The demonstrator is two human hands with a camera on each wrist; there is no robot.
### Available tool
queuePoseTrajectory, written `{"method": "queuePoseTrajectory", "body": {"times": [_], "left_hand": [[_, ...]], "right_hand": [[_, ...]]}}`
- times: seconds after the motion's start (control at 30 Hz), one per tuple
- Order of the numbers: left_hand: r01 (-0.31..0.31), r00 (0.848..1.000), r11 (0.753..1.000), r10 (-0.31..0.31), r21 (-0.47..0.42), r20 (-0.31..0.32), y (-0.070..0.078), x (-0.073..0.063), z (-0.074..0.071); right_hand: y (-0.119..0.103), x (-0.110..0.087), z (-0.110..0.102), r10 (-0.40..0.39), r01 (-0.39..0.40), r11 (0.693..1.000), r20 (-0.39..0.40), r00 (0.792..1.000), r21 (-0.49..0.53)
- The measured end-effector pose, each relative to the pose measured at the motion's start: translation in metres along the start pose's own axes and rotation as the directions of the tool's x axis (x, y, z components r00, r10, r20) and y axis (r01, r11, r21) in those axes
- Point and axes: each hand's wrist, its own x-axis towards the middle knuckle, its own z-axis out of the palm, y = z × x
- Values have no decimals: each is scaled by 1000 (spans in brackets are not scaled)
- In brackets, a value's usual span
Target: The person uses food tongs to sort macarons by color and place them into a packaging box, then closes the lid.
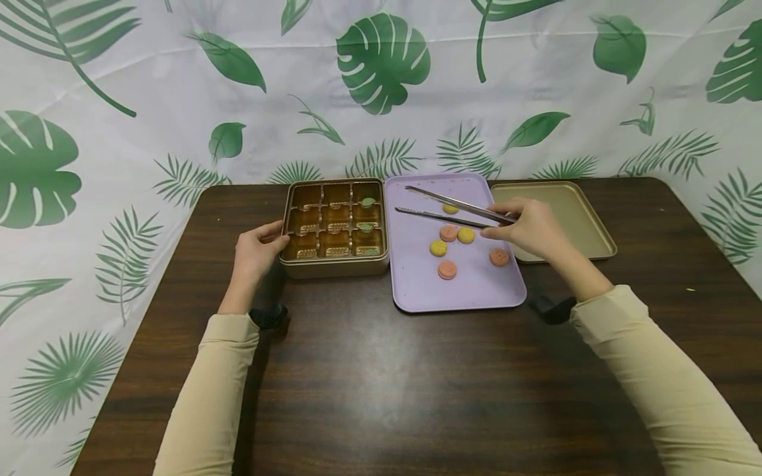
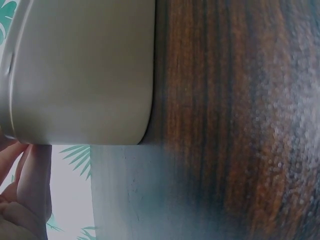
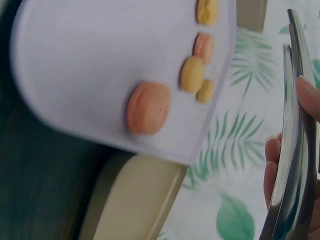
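My left hand [image 1: 254, 251] holds the near left edge of a gold tin [image 1: 333, 268]. Three green macarons [image 1: 368, 202] stand in the right column of its divided insert [image 1: 335, 216]. My right hand [image 1: 526, 225] grips metal tongs [image 1: 458, 203], arms spread and tips pointing left over a lilac tray [image 1: 458, 294]. Nothing is between the tong tips. Pink macarons [image 1: 447, 270] and yellow macarons [image 1: 438, 248] lie on the tray; one yellow macaron shows between the tong arms. The left wrist view shows fingers [image 2: 35, 180] at the tin's wall; the right wrist view shows the tongs [image 3: 295, 125] in my fingers.
A shallow gold lid [image 1: 571, 218] lies right of the tray, partly behind my right hand. All stand on a dark wooden table [image 1: 381, 390], tin and tray side by side near its far edge. Behind hangs a white leaf-print cloth [image 1: 268, 99]. Small crumbs dot the tray.
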Motion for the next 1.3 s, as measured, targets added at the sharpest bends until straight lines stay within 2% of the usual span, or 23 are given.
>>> {"method": "queuePoseTrajectory", "body": {"times": [0.27, 0.57, 0.8, 1.3], "left_hand": [[-4, 1000, 1000, 4, 7, -2, 0, 1, 0], [6, 1000, 1000, -6, 18, -5, 0, 2, -1], [11, 1000, 1000, -11, 14, -7, 2, 1, -1], [17, 1000, 1000, -17, 9, -9, 1, 4, 0]], "right_hand": [[26, 3, -8, 64, -64, 998, 0, 998, -25], [49, 4, -7, 67, -68, 996, -14, 998, -60], [58, 6, -4, 119, -116, 988, 30, 992, -101], [65, 5, -1, 182, -173, 974, 51, 982, -146]]}}
